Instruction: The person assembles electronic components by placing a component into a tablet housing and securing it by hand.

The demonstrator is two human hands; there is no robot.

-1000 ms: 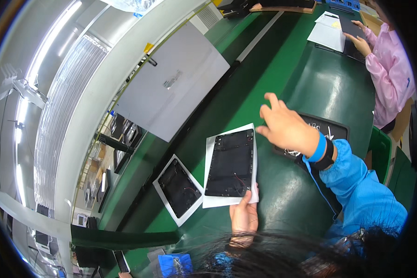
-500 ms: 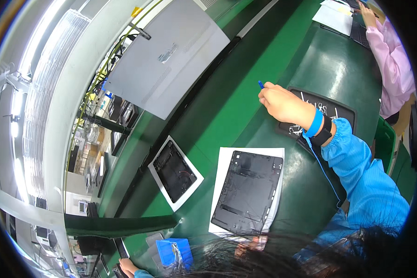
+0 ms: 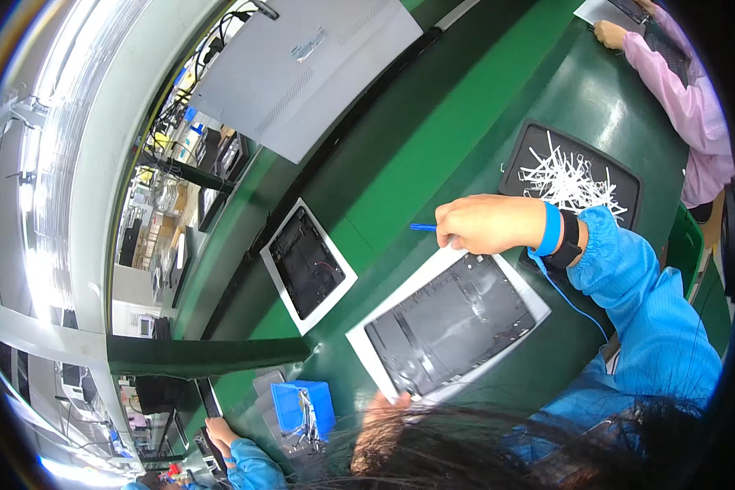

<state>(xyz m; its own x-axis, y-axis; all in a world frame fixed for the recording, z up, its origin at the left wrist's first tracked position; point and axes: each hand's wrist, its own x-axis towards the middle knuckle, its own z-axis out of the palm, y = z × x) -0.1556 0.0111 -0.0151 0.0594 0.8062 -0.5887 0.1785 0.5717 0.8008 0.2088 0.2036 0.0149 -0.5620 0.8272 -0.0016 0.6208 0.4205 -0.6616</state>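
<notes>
A black tablet-like device housing (image 3: 449,322) rests flat on a white sheet (image 3: 365,336), lying at a slant on the green bench before me. My left hand (image 3: 381,418) pinches its near left corner, partly covered by strands of hair. Over its far edge is my right hand (image 3: 486,223), fingers closed around a slim blue pen-like tool (image 3: 422,227) that points left. The tool's full shape is hidden in the hand. A blue band and a black strap with a blue cord circle my right wrist.
Right of my right hand lies a black tray (image 3: 535,140) of white strips (image 3: 572,180). Another black housing (image 3: 306,261) on white lies left. A blue bin (image 3: 304,408) holds thin metal pieces. A grey panel (image 3: 302,73) stands behind; co-workers' hands (image 3: 611,34) show at the far right and lower left.
The housing and its sheet have turned clockwise. My right hand has come nearer, down from beside the tray to the housing's far edge, still holding the blue tool. The tray shows more fully.
</notes>
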